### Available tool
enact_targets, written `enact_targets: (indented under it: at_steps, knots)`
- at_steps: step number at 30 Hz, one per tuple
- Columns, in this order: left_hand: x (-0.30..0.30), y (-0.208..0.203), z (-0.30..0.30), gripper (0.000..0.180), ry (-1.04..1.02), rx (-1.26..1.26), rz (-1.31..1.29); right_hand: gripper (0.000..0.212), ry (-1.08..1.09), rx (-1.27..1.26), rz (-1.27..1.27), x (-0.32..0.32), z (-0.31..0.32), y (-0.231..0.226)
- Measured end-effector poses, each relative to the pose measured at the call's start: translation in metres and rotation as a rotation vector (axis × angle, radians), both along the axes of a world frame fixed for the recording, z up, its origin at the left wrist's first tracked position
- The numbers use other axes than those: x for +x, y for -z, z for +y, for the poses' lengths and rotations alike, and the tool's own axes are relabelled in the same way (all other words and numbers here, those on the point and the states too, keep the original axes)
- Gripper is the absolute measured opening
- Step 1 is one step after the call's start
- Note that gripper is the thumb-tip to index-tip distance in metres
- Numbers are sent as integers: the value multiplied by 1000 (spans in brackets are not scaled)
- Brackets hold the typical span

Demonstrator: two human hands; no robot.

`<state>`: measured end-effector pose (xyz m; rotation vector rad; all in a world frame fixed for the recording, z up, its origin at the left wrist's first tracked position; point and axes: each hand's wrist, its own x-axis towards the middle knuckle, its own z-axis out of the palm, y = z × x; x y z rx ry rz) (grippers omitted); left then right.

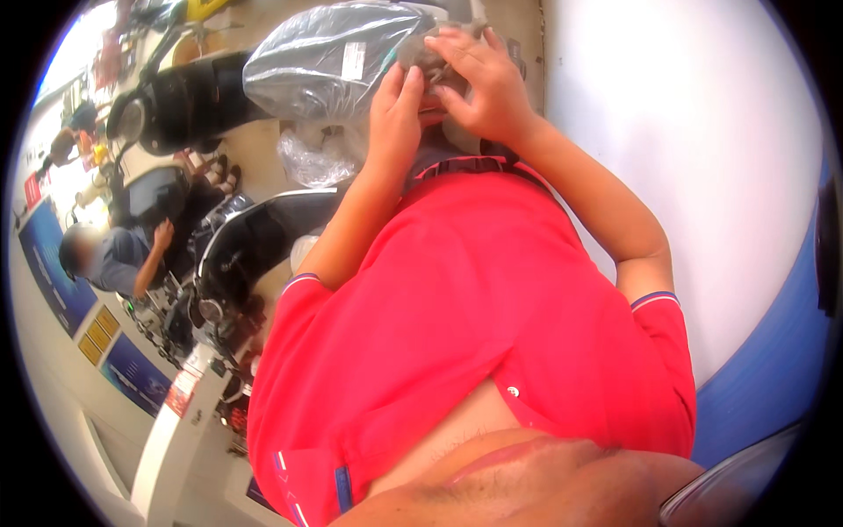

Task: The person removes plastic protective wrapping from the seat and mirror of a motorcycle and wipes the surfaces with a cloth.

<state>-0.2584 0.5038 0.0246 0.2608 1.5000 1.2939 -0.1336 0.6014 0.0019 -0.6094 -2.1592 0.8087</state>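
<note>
Both hands meet at the tail end of a motor scooter whose seat is wrapped in clear plastic (299, 66). Between them is a crumpled grey-brown cloth (420, 54). My left hand (397, 114) grips the cloth's near left side, with two fingers stretched along it. From the right, my right hand (490, 88) bends its fingers over the cloth, its thumb pointing toward the left hand. Part of the cloth and the scooter surface beneath it are hidden by my fingers. A white label (354, 61) shows on the dark seat under the plastic.
A white wall (667, 97) stands close on my right. More scooters, including a black one (241, 250), are parked to the left. Loose clear plastic (314, 160) lies beyond my left forearm. Another person (132, 255) is among the scooters at the far left.
</note>
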Motion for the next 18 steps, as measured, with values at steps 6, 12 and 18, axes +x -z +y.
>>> enact_targets:
  at_steps: [6,12,18]
  knots:
    - [-13,46,8,45,143,44,443,51,1,-203,51,7,-14,10]
    - [3,41,13,61,519,35,1177,41,504,-472,30,12,7,54]
    - [-3,52,26,58,578,199,1234,43,462,-764,121,7,-16,102]
